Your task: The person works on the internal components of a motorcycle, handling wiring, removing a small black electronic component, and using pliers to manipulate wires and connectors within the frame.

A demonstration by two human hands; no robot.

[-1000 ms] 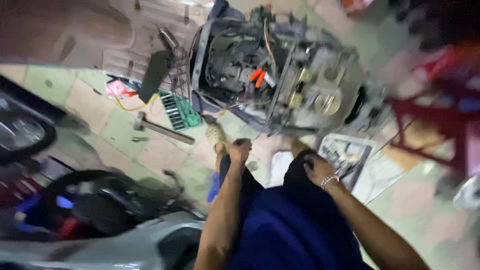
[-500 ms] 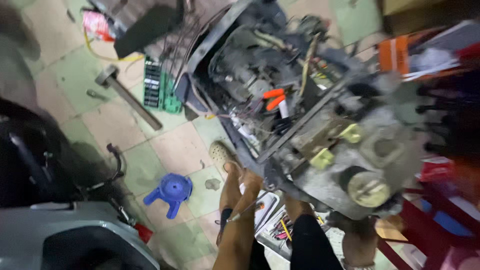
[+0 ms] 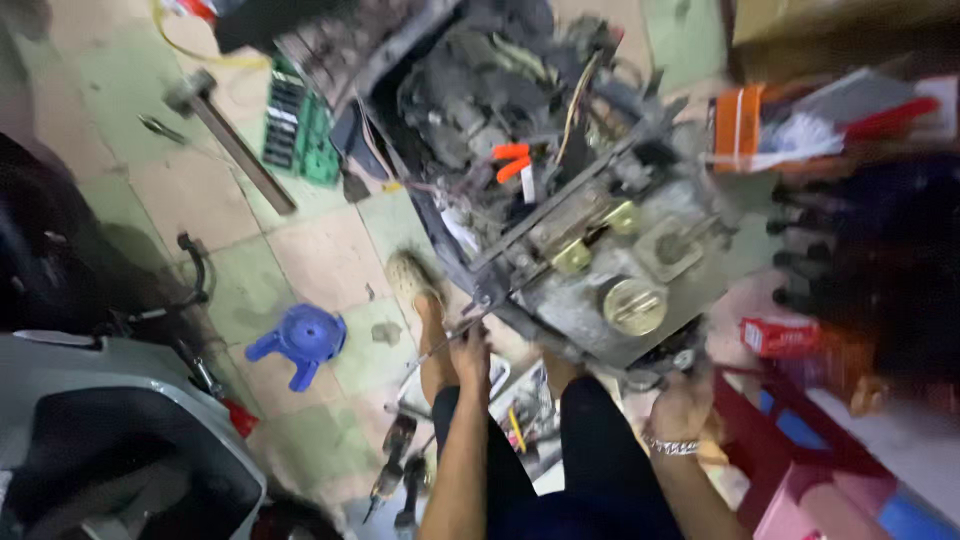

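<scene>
A stripped motorcycle frame with its engine (image 3: pixel 600 250) fills the middle, wires and two orange connectors (image 3: pixel 510 160) exposed on top. My left hand (image 3: pixel 468 352) is closed around a thin metal rod-like tool (image 3: pixel 430 350) at the frame's lower left corner. My right hand (image 3: pixel 683 402), with a bracelet at the wrist, rests against the dark underside of the engine's near right corner; blur hides its fingers. My dark-trousered legs (image 3: pixel 590 460) are between the two arms.
A small blue plastic stool (image 3: pixel 300 338) lies on the tiled floor to the left. A hammer (image 3: pixel 230 140) and a green socket tray (image 3: pixel 300 125) lie beyond it. A grey scooter (image 3: pixel 120 440) stands at bottom left, red shelving (image 3: pixel 800 440) at right, and loose tools (image 3: pixel 400 465) by my foot (image 3: pixel 415 280).
The view has swung down closer to the engine. My left hand has risen to the frame's corner with the tool, and my right hand has moved out right under the engine.
</scene>
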